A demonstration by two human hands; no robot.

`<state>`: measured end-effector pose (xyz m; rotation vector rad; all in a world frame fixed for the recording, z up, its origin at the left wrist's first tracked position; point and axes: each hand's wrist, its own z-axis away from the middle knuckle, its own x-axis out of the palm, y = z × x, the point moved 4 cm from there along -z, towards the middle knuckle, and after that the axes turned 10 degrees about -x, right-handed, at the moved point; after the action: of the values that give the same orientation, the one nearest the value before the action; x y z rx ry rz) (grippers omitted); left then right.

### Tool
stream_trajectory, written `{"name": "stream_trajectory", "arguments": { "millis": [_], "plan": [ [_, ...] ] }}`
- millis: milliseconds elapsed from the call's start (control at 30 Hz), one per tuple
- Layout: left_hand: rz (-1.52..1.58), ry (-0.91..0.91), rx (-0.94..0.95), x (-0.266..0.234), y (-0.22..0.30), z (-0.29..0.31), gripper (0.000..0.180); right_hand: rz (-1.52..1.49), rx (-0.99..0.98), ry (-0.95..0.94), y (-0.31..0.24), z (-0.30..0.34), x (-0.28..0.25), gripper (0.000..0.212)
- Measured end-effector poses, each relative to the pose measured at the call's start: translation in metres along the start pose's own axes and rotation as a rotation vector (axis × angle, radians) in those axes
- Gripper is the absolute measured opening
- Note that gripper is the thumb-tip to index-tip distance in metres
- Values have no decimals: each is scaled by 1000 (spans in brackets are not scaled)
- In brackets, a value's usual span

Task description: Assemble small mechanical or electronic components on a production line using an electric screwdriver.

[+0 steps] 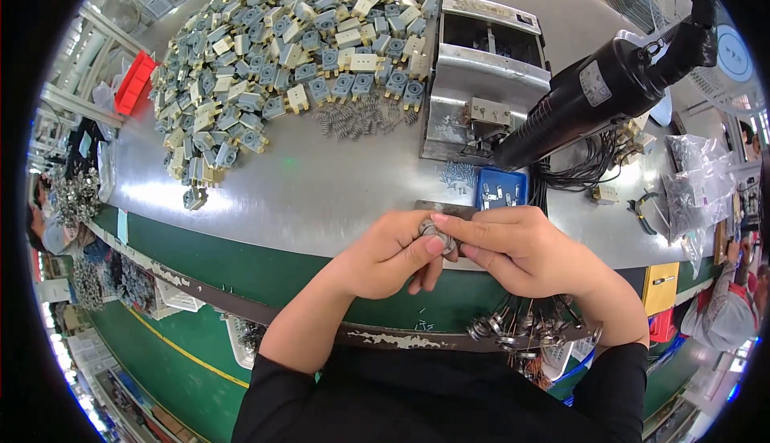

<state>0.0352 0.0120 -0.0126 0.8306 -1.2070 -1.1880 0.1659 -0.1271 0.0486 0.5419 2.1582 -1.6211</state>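
Note:
A small round metal part is held between my two hands at the table's front edge. My left hand is closed around it, the thumb pressing on its face. The index finger and thumb of my right hand pinch it from the other side. My fingers cover much of the part. A flat metal plate shows just behind my fingertips. Below my right hand, a bunch of round metal parts with wires hangs at the table edge.
A large heap of grey-and-cream boxy parts covers the back left, with loose springs before it. A metal fixture, a black cylinder, a blue tray of small metal pieces and pliers stand or lie to the right.

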Motion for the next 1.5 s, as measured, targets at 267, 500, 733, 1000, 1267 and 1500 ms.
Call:
{"name": "stream_trajectory", "arguments": {
  "millis": [267,500,733,1000,1267,1500],
  "plan": [
    [-180,137,97,-5,-4,-5,31,16,7,154,12,6,2,44],
    [-438,390,307,5,4,-4,20,317,-111,183,-2,1,16,41],
    [155,107,45,17,-4,-6,25,277,-45,197,-15,6,10,39],
    [-710,262,322,-17,22,25,29,157,195,126,0,15,2,51],
    [-1487,1303,100,-172,27,115,26,474,305,-9,35,34,-13,27],
    [-1564,1067,139,-154,25,122,31,502,282,-143,44,38,-11,20]
  ]
}}
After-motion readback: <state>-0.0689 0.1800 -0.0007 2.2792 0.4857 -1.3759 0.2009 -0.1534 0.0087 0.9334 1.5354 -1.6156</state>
